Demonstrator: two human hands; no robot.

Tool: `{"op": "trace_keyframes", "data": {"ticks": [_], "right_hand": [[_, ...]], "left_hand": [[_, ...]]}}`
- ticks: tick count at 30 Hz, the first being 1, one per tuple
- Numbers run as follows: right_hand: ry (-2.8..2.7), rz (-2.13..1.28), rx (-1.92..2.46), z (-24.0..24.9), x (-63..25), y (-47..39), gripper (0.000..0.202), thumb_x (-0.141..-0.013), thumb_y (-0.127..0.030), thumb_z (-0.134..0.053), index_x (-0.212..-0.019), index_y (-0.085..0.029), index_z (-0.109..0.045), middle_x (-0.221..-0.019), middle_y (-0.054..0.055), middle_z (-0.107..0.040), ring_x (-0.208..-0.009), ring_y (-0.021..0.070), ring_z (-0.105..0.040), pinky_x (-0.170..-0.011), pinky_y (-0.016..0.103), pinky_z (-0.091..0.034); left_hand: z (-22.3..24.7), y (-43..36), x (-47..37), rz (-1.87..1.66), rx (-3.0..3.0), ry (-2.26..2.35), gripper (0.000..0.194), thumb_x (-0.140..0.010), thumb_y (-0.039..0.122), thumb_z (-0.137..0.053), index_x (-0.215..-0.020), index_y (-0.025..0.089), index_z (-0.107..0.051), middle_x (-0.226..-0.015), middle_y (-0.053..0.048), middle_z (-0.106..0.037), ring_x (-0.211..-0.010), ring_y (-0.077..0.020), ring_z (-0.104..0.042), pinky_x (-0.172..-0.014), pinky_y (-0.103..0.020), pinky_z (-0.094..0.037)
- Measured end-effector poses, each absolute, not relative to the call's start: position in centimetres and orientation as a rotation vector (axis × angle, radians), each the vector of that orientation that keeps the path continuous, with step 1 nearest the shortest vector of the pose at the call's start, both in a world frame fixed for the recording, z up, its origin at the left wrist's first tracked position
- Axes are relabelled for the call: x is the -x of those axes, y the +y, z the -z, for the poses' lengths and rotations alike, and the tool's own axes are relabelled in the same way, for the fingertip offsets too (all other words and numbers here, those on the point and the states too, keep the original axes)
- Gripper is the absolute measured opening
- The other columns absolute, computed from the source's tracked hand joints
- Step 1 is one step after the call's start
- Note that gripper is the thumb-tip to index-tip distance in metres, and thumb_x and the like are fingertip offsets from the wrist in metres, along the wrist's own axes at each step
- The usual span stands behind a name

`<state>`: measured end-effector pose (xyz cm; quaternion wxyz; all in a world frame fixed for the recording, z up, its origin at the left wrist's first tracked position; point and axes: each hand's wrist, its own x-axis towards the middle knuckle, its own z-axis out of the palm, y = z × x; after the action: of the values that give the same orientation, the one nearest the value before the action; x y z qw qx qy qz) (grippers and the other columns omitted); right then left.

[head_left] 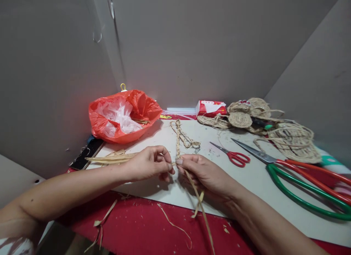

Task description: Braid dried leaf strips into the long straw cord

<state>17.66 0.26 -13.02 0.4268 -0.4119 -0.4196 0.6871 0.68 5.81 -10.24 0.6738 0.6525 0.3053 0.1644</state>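
Braid of dry, straw-coloured plant strips, in the middle of my view, lying on a white board and running away from me, with its near end at the hands; beside its far part, a thinner plaited length curves to the right. I see my left hand with its thumb and forefinger closed on a thin strand at that near end, the other fingers loosely curled. My right hand is closed too, its thumb and fingers pinching the braid's near end, while a long loose strip hangs from it toward me.

On the board to the left, flat dry strips lie partly behind my left forearm. Beyond them sits an open red plastic bag with white plastic inside. To the right of my right hand are small scissors with red handles, then large scissors with red and green handles. Behind these are woven fibre pieces, and a red tissue pack stands at the back. Nearer me, scraps are scattered over a red surface. Grey walls surround the table.
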Motion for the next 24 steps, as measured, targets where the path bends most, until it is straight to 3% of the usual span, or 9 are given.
{"op": "trace_keyframes", "data": {"ticks": [4, 8, 16, 21, 24], "right_hand": [[-1.116, -1.688, 1.049, 13.3, -17.8, 0.3, 0.034, -0.074, -0.043, -0.065, -0.058, -0.016, -0.051, -0.042, -0.008, -0.036, -0.037, 0.0036, -0.02, -0.037, 0.019, -0.012], [-1.186, -1.683, 1.101, 13.7, -18.3, 0.4, 0.036, -0.076, -0.046, -0.064, -0.06, -0.016, -0.051, -0.041, -0.009, -0.033, -0.036, 0.0039, -0.02, -0.037, 0.02, -0.012], [-1.469, -1.691, 1.148, 14.0, -19.4, 0.5, 0.035, -0.082, -0.05, -0.057, -0.072, -0.016, -0.053, -0.045, -0.009, -0.033, -0.038, 0.0054, -0.021, -0.037, 0.02, -0.014], [-1.662, -1.524, 1.253, 13.5, -19.2, 0.3, 0.028, -0.082, -0.042, -0.057, -0.072, -0.015, -0.055, -0.059, -0.003, -0.045, -0.052, 0.0085, -0.035, -0.047, 0.02, -0.029], [-1.736, -1.409, 1.325, 13.5, -18.7, 0.1, 0.025, -0.084, -0.035, -0.05, -0.067, -0.016, -0.051, -0.06, -0.003, -0.042, -0.055, 0.0097, -0.036, -0.05, 0.021, -0.03]], "left_hand": [[10.0, 6.1, -1.3, -0.249, -1.347, 0.691, 0.027, -0.073, 0.027, -0.065, -0.093, 0.016, -0.05, -0.069, 0.0, -0.063, -0.048, -0.0074, -0.054, -0.047, -0.02, -0.043], [10.2, 6.6, -1.6, -0.238, -1.535, 0.772, 0.009, -0.076, 0.021, -0.059, -0.079, 0.014, -0.054, -0.054, 0.006, -0.052, -0.039, -0.0015, -0.033, -0.04, -0.016, -0.023], [11.0, 7.3, -1.2, -0.186, -1.736, 0.69, 0.026, -0.076, 0.037, -0.062, -0.071, 0.014, -0.053, -0.053, 0.008, -0.043, -0.045, -0.0037, -0.03, -0.044, -0.019, -0.021], [11.1, 7.3, -1.1, -0.121, -1.534, 0.69, 0.034, -0.071, 0.046, -0.068, -0.07, 0.015, -0.053, -0.048, 0.009, -0.04, -0.039, -0.0026, -0.025, -0.04, -0.02, -0.014], [11.5, 7.2, -1.2, -0.115, -1.436, 0.706, 0.034, -0.068, 0.045, -0.07, -0.069, 0.015, -0.053, -0.047, 0.009, -0.039, -0.036, -0.0022, -0.024, -0.037, -0.022, -0.012]]}}
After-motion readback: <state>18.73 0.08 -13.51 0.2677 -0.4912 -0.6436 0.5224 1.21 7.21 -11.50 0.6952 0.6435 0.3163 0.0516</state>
